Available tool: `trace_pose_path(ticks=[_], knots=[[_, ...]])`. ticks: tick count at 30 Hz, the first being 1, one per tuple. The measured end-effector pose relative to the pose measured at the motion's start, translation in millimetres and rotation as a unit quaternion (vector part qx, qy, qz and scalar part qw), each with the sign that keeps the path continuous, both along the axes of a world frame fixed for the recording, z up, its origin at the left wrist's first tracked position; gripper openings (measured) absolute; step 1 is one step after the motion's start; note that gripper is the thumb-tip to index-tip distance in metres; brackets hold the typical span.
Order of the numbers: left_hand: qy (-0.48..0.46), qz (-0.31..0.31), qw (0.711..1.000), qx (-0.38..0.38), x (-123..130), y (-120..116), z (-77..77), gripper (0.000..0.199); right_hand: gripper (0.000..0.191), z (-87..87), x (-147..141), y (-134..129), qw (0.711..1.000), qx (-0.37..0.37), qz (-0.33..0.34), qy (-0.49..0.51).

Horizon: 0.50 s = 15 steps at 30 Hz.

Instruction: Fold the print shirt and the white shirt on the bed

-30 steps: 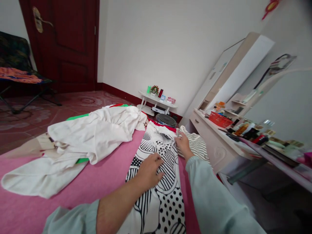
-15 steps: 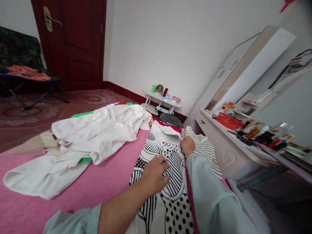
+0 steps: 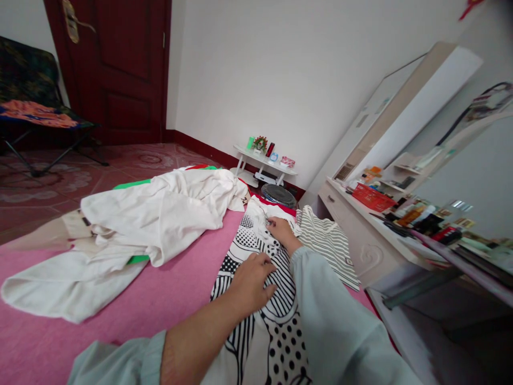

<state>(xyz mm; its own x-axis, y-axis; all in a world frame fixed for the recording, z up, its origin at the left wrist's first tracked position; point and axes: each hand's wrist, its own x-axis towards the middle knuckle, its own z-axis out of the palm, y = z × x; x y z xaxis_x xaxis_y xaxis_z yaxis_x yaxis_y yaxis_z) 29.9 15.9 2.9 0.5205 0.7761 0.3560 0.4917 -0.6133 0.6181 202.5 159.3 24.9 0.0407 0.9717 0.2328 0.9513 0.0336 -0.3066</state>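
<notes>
A long white garment with black dots, stripes and curves (image 3: 285,334) lies spread on the pink bed cover (image 3: 188,283); its exact kind is unclear. My left hand (image 3: 253,282) rests on the middle of it, palm down, fingers apart and loosely bent. Farther up, my right hand (image 3: 284,234) lies on the garment near its narrow white far end, fingers reaching left over the cloth. The right sleeve hides part of the garment's right edge. Close by on the right is a striped top (image 3: 328,243), laid flat.
White clothing (image 3: 160,214) lies heaped on the bed's left, with green cloth under it. A dressing table (image 3: 360,240) with a red basket (image 3: 372,198) and several bottles borders the right side. Beyond the bed stand a small white shelf (image 3: 260,158) and a round dark-lidded object (image 3: 278,195).
My right hand has moved left from the patterned garment's right edge, where its fingers were curled, onto the cloth near the far end. My left hand stays on the garment.
</notes>
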Motion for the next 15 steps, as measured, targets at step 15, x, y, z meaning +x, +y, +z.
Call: trace_pose_path(ticks=[15], knots=[[-0.037,0.027,0.998,-0.044,1,3,-2.5,0.014,0.021,51.0,-27,-48,0.984,-0.116,0.015,-0.136]])
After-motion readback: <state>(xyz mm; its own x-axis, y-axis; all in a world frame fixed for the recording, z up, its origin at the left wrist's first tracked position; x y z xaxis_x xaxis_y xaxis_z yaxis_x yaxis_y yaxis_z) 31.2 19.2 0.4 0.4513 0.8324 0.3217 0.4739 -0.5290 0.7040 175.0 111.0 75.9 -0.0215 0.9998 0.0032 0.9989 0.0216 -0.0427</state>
